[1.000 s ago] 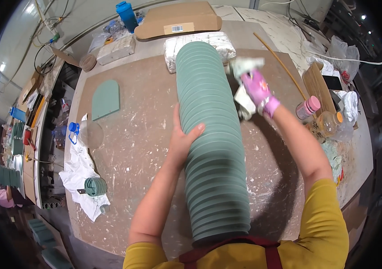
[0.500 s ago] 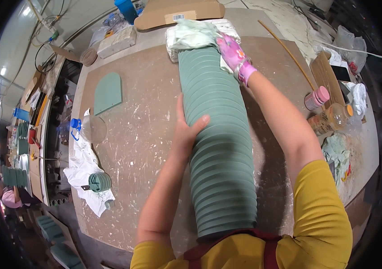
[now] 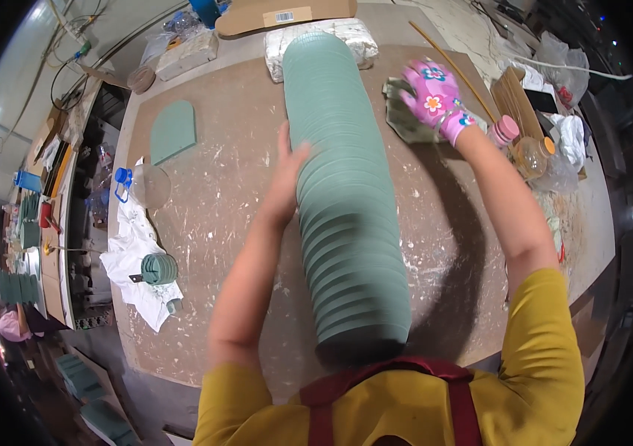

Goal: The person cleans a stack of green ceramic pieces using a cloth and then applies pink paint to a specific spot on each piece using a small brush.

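Cloth [image 3: 407,125], now off the green cylinder [image 3: 342,156], under spread fingers [image 3: 414,73] of the right hand [image 3: 435,97]

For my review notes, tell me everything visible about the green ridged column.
The column is a long, matte green cylinder ringed with ridges; its material is unclear. It lies lengthwise over the brown board, far end on the white block, near end dark. The left hand touches its left side; the right hand is apart.

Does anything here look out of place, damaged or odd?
One mismatch: the right hand wears a pink flowered glove, while the left hand, against the ribbed green cylinder, is bare. The brown board is also flecked with white, possibly ordinary wear. Nothing looks clearly spilled or broken.
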Demonstrator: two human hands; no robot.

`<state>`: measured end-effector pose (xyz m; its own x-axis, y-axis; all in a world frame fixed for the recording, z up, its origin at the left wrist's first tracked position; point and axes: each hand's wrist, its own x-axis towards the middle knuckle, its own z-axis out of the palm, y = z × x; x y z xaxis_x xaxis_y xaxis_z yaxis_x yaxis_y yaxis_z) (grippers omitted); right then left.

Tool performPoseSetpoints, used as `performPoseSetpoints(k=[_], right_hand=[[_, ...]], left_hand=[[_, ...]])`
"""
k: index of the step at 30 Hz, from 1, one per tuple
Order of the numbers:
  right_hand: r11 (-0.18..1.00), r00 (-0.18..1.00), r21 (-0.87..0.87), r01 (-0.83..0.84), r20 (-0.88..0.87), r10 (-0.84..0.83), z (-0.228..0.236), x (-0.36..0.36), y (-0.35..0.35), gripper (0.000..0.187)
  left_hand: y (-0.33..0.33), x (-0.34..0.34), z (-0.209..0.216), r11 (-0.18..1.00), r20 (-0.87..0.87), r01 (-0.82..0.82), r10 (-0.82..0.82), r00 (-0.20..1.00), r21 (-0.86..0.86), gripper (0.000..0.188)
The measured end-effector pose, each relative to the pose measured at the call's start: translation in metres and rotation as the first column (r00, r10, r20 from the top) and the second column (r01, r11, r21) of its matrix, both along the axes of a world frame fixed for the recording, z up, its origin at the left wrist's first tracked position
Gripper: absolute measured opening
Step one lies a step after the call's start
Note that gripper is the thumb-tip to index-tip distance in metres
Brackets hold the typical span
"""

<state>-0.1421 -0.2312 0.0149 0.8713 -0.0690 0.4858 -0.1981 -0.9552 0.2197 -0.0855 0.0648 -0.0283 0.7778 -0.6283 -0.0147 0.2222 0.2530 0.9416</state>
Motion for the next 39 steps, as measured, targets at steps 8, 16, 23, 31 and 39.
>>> performPoseSetpoints(k=[8, 16, 23, 31, 39], right_hand=[[-0.597, 0.992, 0.794, -0.118, 0.115, -0.043, -0.051, 0.072, 0.055, 0.066], [-0.696, 0.965, 0.691, -0.194, 0.263, -0.008, -0.056, 0.050, 0.066, 0.056], [-0.729, 0.974, 0.657, -0.194, 0.219, -0.061, -0.053, -0.052, 0.126, 0.051], [-0.581, 0.720, 0.784, -0.220, 0.532, 0.446, -0.113, -0.045, 0.102, 0.055], [-0.097, 0.810, 0.871, -0.482, 0.485, 0.330, -0.121, -0.051, 0.102, 0.057]], left_hand=[[-0.023, 0.084, -0.013, 0.914, -0.114, -0.351, 0.378, 0.919, 0.203, 0.069], [-0.040, 0.038, 0.023, 0.998, -0.355, -0.067, 0.068, 0.932, 0.015, 0.072], [0.027, -0.055, 0.015, 0.999, -0.143, -0.038, 0.043, 0.989, 0.038, 0.072], [0.030, -0.060, -0.011, 0.968, -0.200, -0.120, 0.166, 0.966, 0.221, 0.069], [0.020, -0.078, 0.011, 0.989, -0.123, -0.112, 0.123, 0.985, 0.096, 0.066]])
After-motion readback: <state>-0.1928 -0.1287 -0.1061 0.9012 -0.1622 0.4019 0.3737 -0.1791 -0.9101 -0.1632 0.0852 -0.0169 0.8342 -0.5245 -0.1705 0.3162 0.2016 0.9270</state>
